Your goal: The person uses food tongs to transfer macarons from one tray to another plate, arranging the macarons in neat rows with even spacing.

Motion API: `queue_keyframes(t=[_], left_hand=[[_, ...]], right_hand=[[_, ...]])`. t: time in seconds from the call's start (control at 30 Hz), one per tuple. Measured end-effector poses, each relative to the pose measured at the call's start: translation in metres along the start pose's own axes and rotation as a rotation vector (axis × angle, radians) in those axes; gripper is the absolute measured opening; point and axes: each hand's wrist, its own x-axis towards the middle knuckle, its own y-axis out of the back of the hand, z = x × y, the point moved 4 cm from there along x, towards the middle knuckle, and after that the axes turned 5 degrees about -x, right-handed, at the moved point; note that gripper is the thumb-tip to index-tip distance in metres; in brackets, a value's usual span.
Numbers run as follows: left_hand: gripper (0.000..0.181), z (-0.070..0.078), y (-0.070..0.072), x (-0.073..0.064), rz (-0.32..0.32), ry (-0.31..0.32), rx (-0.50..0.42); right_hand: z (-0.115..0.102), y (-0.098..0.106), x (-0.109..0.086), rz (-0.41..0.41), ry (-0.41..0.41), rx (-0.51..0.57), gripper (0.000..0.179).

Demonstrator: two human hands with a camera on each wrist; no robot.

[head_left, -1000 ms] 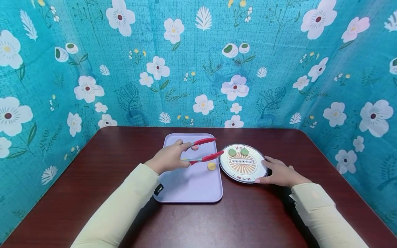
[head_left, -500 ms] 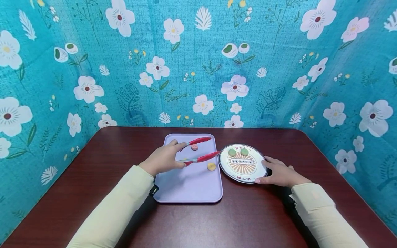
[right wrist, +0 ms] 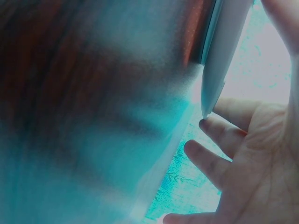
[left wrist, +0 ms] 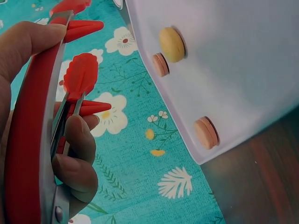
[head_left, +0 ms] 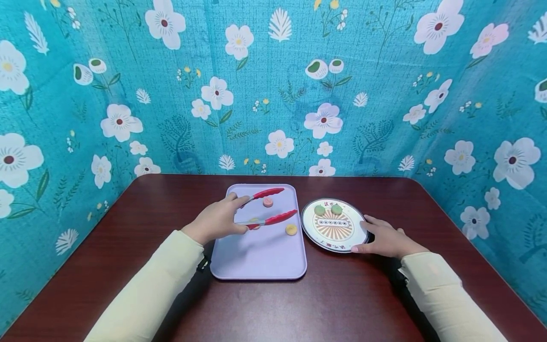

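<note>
In the head view my left hand (head_left: 218, 220) holds a pair of tongs (head_left: 279, 218) with red tips over the lilac tray (head_left: 260, 263). The tong arms stand apart with nothing between their tips. On the tray lie a pink macaron (head_left: 268, 202), a yellow macaron (head_left: 291, 230) and another macaron (head_left: 254, 222) partly hidden by the lower tong arm. My right hand (head_left: 386, 239) touches the right rim of a round patterned plate (head_left: 314, 235), its fingers fairly straight and spread in the right wrist view. Two green macarons (head_left: 336, 209) sit near the plate's far rim.
Tray and plate stand side by side on a dark reddish-brown table (head_left: 342, 294). A teal flowered cloth (head_left: 256, 95) hangs behind the table and along both sides.
My left hand has drawn back to the left with the spread tongs, showing more of the macaron under the lower arm. My right hand, the plate and the macarons have stayed put.
</note>
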Motion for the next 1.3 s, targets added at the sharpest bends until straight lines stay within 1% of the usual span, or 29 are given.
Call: queue_keyframes(t=[0.3, 0.5, 0.67, 0.83, 1.1, 1.3], left_hand=[[0.085, -0.01, -0.001, -0.004, 0.002, 0.006, -0.019], [0.086, -0.015, 0.001, -0.008, -0.008, 0.034, -0.024], [0.086, -0.021, 0.002, -0.011, -0.005, 0.052, -0.013], [0.086, -0.024, 0.005, -0.014, 0.0, 0.055, -0.002], [0.089, -0.03, 0.006, -0.021, -0.01, 0.072, -0.034], [0.087, -0.037, 0.006, -0.027, -0.017, 0.068, -0.036]], right_hand=[[0.001, -0.004, 0.002, -0.002, 0.001, 0.001, 0.111], [0.001, -0.006, 0.003, -0.006, -0.004, 0.009, 0.112], [0.0, -0.003, 0.003, 0.001, 0.006, 0.007, 0.111], [-0.001, -0.002, 0.003, 0.0, 0.006, 0.006, 0.111], [-0.003, 0.002, -0.002, -0.006, 0.0, 0.005, 0.112], [-0.003, 0.002, -0.001, -0.003, 0.006, 0.005, 0.112]])
